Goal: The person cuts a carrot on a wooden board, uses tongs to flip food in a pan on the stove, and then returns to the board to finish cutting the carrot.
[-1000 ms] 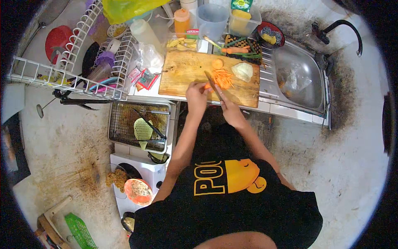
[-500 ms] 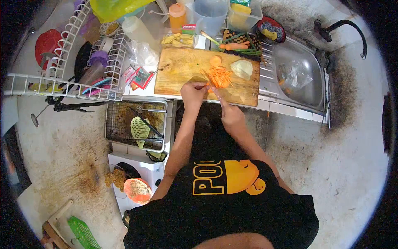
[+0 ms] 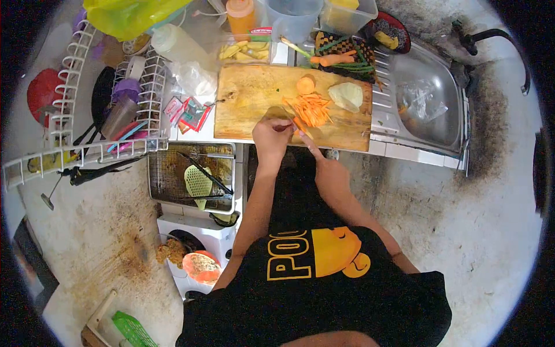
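On the wooden cutting board (image 3: 243, 92), my left hand (image 3: 272, 137) is closed with its fingertips on a small piece of carrot (image 3: 299, 125) near the front edge. My right hand (image 3: 330, 172) grips a knife, its index finger stretched forward along it; most of the knife is hidden by the hand or too thin to make out. Just beyond the fingertips lies a pile of carrot strips (image 3: 312, 110). A thick carrot chunk (image 3: 306, 85) sits behind the pile, and a pale cabbage piece (image 3: 346, 96) is to its right.
Whole carrots (image 3: 338, 58) and green stalks rest on a dark woven tray behind the board. To the right is a steel sink (image 3: 425, 139) with a plastic bag (image 3: 425, 101). A white dish rack (image 3: 156, 87), red packets (image 3: 195, 114) and a tub of yellow pieces (image 3: 245, 52) stand left and behind.
The view has shifted slightly. My right hand has moved a little down and right, toward my body, relative to the board. My left hand stays by the carrot.
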Motion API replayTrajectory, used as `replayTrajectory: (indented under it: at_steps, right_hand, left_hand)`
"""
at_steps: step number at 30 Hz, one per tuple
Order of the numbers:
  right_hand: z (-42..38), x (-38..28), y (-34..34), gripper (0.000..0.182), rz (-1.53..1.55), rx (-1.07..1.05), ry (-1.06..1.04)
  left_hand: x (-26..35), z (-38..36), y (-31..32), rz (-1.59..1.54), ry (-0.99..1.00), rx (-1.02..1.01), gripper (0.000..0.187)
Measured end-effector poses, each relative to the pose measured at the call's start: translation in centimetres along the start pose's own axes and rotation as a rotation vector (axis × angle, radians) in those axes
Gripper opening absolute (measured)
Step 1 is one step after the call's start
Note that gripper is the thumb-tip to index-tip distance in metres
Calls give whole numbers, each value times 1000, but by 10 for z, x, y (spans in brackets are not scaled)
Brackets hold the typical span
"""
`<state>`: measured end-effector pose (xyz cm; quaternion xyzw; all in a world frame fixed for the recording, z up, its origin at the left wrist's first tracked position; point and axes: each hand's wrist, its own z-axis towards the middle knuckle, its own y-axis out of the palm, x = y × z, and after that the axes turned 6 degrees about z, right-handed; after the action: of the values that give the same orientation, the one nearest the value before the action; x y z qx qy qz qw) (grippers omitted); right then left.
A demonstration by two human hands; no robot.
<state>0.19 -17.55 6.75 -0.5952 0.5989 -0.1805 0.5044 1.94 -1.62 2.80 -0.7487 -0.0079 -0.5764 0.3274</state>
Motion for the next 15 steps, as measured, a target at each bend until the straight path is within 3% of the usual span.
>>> replayTrajectory:
  at_steps: [10, 13, 15]
  right_hand:
    - [32, 12, 3, 74, 177, -63, 68]
    - [30, 15, 10, 71, 269, 89, -66]
    - [24, 12, 6, 69, 154, -49, 42]
  left_hand:
    - [-19, 3, 9, -86, 75, 9, 20]
    - [-17, 4, 6, -65, 88, -10, 20]
    - [-18, 4, 6, -61, 69, -10, 19]
